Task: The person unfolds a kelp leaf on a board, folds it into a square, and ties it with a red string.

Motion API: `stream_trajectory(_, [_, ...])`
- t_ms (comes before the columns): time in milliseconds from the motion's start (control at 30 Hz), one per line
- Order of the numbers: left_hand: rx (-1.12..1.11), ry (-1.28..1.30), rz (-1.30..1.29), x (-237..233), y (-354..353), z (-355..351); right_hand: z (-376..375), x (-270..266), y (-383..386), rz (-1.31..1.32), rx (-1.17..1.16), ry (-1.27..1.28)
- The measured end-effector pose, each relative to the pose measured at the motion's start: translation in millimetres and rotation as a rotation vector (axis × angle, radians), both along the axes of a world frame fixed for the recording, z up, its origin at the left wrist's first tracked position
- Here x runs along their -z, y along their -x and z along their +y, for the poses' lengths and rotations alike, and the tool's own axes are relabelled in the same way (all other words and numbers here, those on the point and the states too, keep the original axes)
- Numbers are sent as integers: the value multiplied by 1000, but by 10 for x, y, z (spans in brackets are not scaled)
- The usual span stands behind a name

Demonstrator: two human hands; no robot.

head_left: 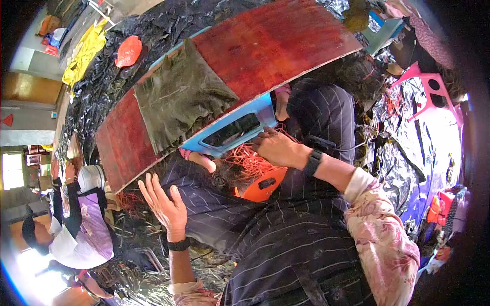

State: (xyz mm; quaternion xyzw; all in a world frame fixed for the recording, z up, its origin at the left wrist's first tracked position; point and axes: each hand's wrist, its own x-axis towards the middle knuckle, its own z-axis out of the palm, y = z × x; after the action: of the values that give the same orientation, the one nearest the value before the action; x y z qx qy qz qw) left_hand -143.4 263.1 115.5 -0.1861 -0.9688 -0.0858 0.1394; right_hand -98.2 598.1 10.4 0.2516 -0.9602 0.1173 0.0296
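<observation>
A red-brown wooden board (pixel 275 46) lies across a blue plastic stool (pixel 232 133) in front of me. A dark green flat sheet (pixel 178 97) lies spread on the board. My left hand (pixel 163 204) hovers with fingers apart below the board's near edge, holding nothing. My right hand (pixel 275 148) reaches down beside the stool into a tangle of orange-red strands (pixel 247 163); whether it grips them I cannot tell. An orange plastic piece (pixel 263 186) sits just under that hand, on my dark striped lap.
Black plastic sheeting (pixel 132 25) covers the ground beyond the board. Another person in a purple top and white hat (pixel 76 239) sits at the lower left. A pink stool (pixel 434 92) stands at the right, yellow cloth (pixel 87 51) and a red bag (pixel 127 51) at the upper left.
</observation>
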Motion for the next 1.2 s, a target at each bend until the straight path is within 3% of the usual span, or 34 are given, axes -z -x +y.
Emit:
stream_trajectory(33, [-3, 39, -23, 32, -36, -20, -45, 212, -44, -157, -10, -204])
stream_trajectory(67, [5, 37, 66, 18, -32, 27, -10, 573, -220, 275, 11, -145])
stream_trajectory(100, [-8, 33, 54, 11, -41, 30, -34, 706, -204, 264, -3, -148])
stream_trajectory(300, [32, -64, -41, 32, -58, -53, -293, 1243, 274, -939, 19, -475])
stream_trajectory(333, [37, -60, -14, 45, -50, -48, -259, 1871, 36, -606, 169, -272])
stream_trajectory(367, [27, -57, -21, 49, -49, -58, -229, 2047, -8, -612, 158, -271])
stream_trajectory(433, [38, -54, -66, 47, -52, -85, -216, 2230, -8, -732, 339, -205])
stream_trajectory(567, [42, -50, -97, 44, -46, -98, -175, 2517, 79, -995, 372, -305])
stream_trajectory(600, [37, -58, -97, 45, -26, -77, -167, 2288, 159, -1095, 433, -149])
stream_trajectory(833, [43, 7, -155, 40, 82, 22, -162, 2349, 226, -1310, 429, -159])
stream_trajectory(1033, [80, 25, -186, 13, 166, 116, -228, 2411, 199, -1161, 549, -18])
stream_trajectory(1200, [100, 32, -178, 5, 196, 167, -340, 1924, 473, -1018, 288, 16])
